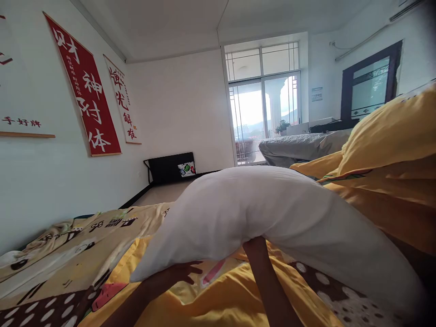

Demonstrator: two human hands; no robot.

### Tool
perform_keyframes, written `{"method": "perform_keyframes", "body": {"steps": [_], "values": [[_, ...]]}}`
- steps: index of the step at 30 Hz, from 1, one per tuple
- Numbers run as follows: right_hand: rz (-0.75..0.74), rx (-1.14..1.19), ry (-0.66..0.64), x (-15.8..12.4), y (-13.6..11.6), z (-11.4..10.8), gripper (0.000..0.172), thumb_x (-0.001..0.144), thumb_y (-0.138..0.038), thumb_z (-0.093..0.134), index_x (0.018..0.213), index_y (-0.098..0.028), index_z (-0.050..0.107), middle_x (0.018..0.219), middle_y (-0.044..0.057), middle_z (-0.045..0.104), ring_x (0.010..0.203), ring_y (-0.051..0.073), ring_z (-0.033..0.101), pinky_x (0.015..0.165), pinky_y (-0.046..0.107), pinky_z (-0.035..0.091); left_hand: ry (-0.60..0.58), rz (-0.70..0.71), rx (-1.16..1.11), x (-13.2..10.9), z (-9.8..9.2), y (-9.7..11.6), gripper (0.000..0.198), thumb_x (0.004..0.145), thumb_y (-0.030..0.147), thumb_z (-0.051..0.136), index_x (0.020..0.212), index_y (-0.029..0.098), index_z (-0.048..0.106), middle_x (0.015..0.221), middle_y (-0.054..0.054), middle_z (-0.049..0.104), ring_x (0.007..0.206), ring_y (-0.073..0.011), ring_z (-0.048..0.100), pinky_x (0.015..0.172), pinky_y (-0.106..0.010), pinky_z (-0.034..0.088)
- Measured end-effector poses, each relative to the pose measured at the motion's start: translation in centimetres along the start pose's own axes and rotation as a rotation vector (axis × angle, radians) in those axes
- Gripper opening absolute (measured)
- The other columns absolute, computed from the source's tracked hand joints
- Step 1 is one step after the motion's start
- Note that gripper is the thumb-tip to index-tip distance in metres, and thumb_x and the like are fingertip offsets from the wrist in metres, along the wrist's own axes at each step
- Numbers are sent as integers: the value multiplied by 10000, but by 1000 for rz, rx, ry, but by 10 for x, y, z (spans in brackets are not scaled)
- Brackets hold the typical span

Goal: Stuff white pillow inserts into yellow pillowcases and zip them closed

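A plump white pillow [252,204] arches across the middle of the view, its right end drooping toward the lower right. My right hand [255,244] meets the middle of its lower edge, where the fabric bunches into folds. Most of those fingers are hidden by the pillow, but the hand looks closed on it. Under the pillow's lower left edge is my left hand [184,272], fingers apart and pointing right, with nothing seen in them. Beneath both arms lies a rumpled yellow cover [204,304] with a pink and white print.
A patterned beige and brown blanket [102,240] spreads at left. Yellow bedding with a rounded yellow pillow [391,127] piles up at right. Beyond stand a plastic-covered piece of furniture [299,145], a black folded item [166,168] against the wall, and a glass sliding door [264,113].
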State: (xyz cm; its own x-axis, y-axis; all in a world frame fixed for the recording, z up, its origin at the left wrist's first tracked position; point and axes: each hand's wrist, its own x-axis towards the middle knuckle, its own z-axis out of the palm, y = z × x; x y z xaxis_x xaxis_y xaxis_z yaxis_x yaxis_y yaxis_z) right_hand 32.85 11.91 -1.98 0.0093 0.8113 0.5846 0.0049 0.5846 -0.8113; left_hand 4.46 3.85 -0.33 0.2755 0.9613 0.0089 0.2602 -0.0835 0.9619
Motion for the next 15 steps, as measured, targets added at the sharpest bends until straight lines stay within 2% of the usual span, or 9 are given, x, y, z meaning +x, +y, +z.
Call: {"method": "perform_keyframes", "body": {"steps": [1, 3, 6, 9, 12, 15], "values": [[-30, 43, -11, 1, 3, 0, 262, 893, -319, 506, 1106, -224, 627, 1171, 52, 620, 1155, 216, 523, 959, 395, 452, -73, -34, -71, -3, -11, -8, 349, 725, 399, 659, 1041, 271, 733, 1220, -142, 645, 1038, -353, 644, 813, -525, 520], [-37, 31, 100, 1, 9, 0, 265, 787, -287, 535, 1001, -220, 675, 1071, 42, 672, 1204, 238, 491, 1028, 412, 384, -121, -97, -225, -7, -37, -24, 353, 720, 390, 684, 1046, 263, 734, 1290, -141, 604, 1088, -364, 617, 881, -509, 482], [48, -117, 375, -2, 18, 1, 216, 622, -272, 587, 785, -190, 704, 930, 68, 708, 1155, 299, 524, 1077, 460, 305, 5, -136, -393, -9, -74, -48, 294, 662, 360, 723, 913, 214, 766, 1212, -143, 656, 1131, -382, 587, 975, -504, 413], [106, -132, 423, -5, 25, 3, 133, 547, -268, 583, 610, -179, 660, 784, 90, 705, 972, 335, 595, 986, 506, 384, 108, -147, -506, -4, -100, -70, 228, 626, 345, 708, 780, 186, 762, 1026, -142, 729, 1145, -379, 580, 1054, -496, 349], [127, -114, 427, -6, 24, 5, 83, 523, -270, 573, 511, -193, 603, 680, 83, 681, 843, 317, 610, 906, 496, 440, 97, -151, -576, 3, -107, -83, 231, 641, 358, 684, 776, 182, 747, 1030, -142, 726, 1157, -382, 573, 1076, -508, 321], [103, -85, 417, -4, 19, 7, 87, 526, -278, 573, 519, -199, 609, 740, 77, 700, 898, 300, 598, 940, 454, 432, -47, -168, -551, 10, -99, -81, 365, 708, 440, 650, 938, 170, 737, 1119, -175, 690, 1136, -392, 583, 1055, -534, 330]]}}
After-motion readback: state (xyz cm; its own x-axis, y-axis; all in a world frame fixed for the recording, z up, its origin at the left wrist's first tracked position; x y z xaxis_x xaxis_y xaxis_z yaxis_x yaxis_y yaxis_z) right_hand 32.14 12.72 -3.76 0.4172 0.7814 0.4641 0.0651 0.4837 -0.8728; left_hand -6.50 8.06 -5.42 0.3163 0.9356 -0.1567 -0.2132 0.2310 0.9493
